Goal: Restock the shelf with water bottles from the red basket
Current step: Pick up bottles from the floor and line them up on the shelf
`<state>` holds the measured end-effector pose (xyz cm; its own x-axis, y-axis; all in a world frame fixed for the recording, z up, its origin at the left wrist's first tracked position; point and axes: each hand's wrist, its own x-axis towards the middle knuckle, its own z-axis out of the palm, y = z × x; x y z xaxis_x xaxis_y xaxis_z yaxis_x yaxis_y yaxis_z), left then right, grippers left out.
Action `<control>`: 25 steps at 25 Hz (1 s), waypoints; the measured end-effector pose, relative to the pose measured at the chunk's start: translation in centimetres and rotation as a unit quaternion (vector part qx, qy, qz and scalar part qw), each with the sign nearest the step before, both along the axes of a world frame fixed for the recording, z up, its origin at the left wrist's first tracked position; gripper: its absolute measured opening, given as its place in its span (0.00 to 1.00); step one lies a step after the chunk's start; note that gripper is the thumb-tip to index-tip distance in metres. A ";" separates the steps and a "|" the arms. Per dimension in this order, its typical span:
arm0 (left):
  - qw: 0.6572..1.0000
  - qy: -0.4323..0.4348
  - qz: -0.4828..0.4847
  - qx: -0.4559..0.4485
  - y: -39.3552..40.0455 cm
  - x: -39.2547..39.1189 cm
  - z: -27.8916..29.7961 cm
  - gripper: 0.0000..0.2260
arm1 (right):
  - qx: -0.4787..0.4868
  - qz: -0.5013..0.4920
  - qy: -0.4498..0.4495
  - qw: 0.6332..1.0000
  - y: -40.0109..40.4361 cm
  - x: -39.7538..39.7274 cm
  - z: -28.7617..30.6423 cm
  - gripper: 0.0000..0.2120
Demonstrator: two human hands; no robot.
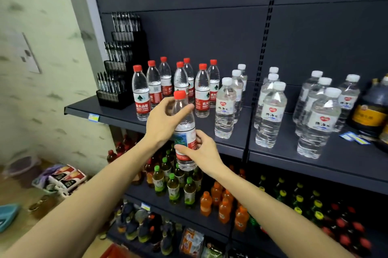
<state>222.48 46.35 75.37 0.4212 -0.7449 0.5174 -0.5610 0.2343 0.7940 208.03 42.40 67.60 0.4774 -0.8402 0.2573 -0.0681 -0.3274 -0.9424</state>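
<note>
A red-capped water bottle (184, 123) is held upright in front of the dark shelf (117, 113), just off its front edge. My left hand (162, 121) grips its upper part below the cap. My right hand (201, 150) grips its lower labelled part. Several matching red-capped bottles (141, 93) stand in rows on the shelf behind it. A corner of the red basket (114, 251) shows at the bottom edge.
White-capped water bottles (225, 108) stand to the right on the same shelf, with more (319, 119) further right beside a dark jug (371, 106). A black pen display (119, 72) stands at the shelf's left end. Lower shelves hold green-tea (173, 190) and orange drink bottles (224, 209).
</note>
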 end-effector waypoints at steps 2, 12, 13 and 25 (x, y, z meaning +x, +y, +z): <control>0.999 -0.010 0.038 0.018 0.2 0.9 -0.5 0.29 | -0.027 -0.064 0.031 0.997 -0.3 1.7 -0.4 0.31; 0.999 0.018 0.037 -0.006 -2.3 8.0 -0.4 0.16 | -0.056 0.019 0.095 0.994 -5.7 8.0 0.1 0.35; 1.000 0.020 0.019 -0.010 -2.6 8.6 -0.2 0.17 | -0.065 0.011 0.095 0.993 -6.1 8.8 0.5 0.34; 0.984 -0.125 0.016 0.126 -1.1 23.5 -2.6 0.33 | -0.087 -0.260 0.112 0.955 -9.5 16.8 3.1 0.37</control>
